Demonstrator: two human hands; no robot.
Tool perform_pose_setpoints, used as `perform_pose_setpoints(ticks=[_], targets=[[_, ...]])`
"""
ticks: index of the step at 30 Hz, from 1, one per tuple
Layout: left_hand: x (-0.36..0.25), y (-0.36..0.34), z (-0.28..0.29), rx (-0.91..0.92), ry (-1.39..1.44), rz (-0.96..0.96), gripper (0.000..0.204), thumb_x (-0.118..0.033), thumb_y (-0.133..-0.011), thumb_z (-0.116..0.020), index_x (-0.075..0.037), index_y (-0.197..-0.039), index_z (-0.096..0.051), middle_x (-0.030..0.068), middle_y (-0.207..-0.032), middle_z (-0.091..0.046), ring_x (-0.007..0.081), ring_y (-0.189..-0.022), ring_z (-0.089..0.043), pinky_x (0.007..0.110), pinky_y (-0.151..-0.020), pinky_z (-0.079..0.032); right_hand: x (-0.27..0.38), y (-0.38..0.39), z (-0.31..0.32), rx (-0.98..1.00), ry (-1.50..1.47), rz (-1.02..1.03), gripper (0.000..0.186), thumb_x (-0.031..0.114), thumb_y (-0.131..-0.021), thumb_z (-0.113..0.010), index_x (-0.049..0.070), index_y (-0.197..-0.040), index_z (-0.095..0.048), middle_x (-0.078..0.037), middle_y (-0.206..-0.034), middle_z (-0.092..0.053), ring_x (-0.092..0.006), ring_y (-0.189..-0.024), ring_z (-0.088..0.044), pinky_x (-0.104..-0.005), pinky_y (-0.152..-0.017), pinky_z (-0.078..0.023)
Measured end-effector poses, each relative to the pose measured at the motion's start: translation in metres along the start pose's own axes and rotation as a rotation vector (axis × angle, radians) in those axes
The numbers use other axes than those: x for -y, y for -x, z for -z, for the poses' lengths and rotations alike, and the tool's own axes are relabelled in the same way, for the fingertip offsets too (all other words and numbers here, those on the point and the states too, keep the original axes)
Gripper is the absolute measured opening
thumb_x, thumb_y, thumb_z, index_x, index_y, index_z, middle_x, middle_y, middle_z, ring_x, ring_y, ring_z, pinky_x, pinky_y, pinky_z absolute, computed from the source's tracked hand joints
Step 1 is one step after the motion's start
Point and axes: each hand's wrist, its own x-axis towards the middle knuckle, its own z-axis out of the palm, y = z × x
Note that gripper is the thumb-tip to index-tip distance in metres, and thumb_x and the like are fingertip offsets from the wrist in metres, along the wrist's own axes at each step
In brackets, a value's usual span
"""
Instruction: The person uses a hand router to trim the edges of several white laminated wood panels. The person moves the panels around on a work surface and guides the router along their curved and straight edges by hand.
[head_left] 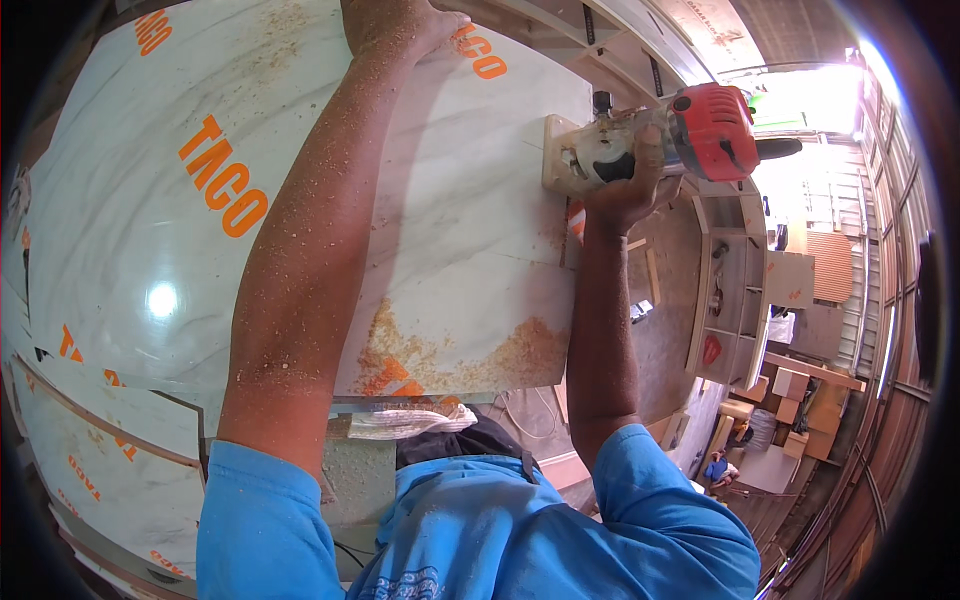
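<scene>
Head view: right hand (pixel 628 192) grips red router (pixel 712 130) on panel (pixel 470 200).

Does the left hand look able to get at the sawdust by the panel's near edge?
Likely yes: the left hand is at the far side, and nothing stands on the marbled panel between it and the sawdust; the right hand holds the router to the right.

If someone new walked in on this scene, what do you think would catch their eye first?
Most likely the red-topped router, bright at the upper right, gripped by the right hand with its base at the panel's right edge. Next comes the broad white marble-patterned panel with bold orange lettering, the left hand at its far side. Pale sawdust lies thickest along its near edge, just before the person.
</scene>
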Motion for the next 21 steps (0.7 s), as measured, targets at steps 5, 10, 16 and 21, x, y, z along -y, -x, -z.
perform_pose_setpoints(ticks=[5, 10, 16, 21], targets=[[0.0, -0.001, -0.001, -0.036, -0.014, 0.004, 0.058, -0.052, -0.072, -0.085, -0.002, -0.099, -0.076, 0.0151, -0.105, -0.075, 0.0275, -0.108, -0.068, 0.038, -0.102, -0.045, -0.004, -0.003, 0.007, 0.01, 0.145, 0.089, 0.044, 0.017, -0.086, -0.077, -0.004, -0.12, -0.059, -0.011, -0.11, -0.063, -0.0204, -0.094, -0.065, -0.0362, -0.084, -0.057], [-0.007, 0.0, 0.006, 0.012, -0.041, 0.063, 0.055, -0.051, -0.071, -0.083, -0.002, -0.096, -0.079, 0.0168, -0.103, -0.076, 0.0277, -0.107, -0.069, 0.036, -0.1, -0.046, 0.022, 0.017, 0.014, 0.049, 0.058, -0.031, 0.042, 0.018, -0.084, -0.076, -0.004, -0.117, -0.06, -0.012, -0.106, -0.064, -0.0209, -0.091, -0.067, -0.0377, -0.081, -0.057], [-0.002, -0.001, 0.0, -0.046, -0.028, 0.026, 0.056, -0.051, -0.069, -0.085, -0.001, -0.094, -0.079, 0.019, -0.102, -0.076, 0.0291, -0.104, -0.071, 0.038, -0.097, -0.049, 0.05, 0.043, 0.014, 0.066, -0.021, -0.04, 0.038, 0.015, -0.085, -0.073, -0.004, -0.115, -0.061, -0.012, -0.102, -0.066, -0.0219, -0.09, -0.067, -0.0382, -0.081, -0.057], [-0.002, -0.003, -0.002, -0.066, -0.025, 0.035, 0.059, -0.051, -0.068, -0.085, 0.0, -0.095, -0.079, 0.0202, -0.102, -0.076, 0.0307, -0.104, -0.071, 0.039, -0.096, -0.051, 0.065, 0.058, 0.017, -0.029, 0.032, -0.012, 0.034, 0.015, -0.086, -0.071, -0.004, -0.112, -0.062, -0.012, -0.098, -0.068, -0.0221, -0.09, -0.067, -0.038, -0.083, -0.056]])
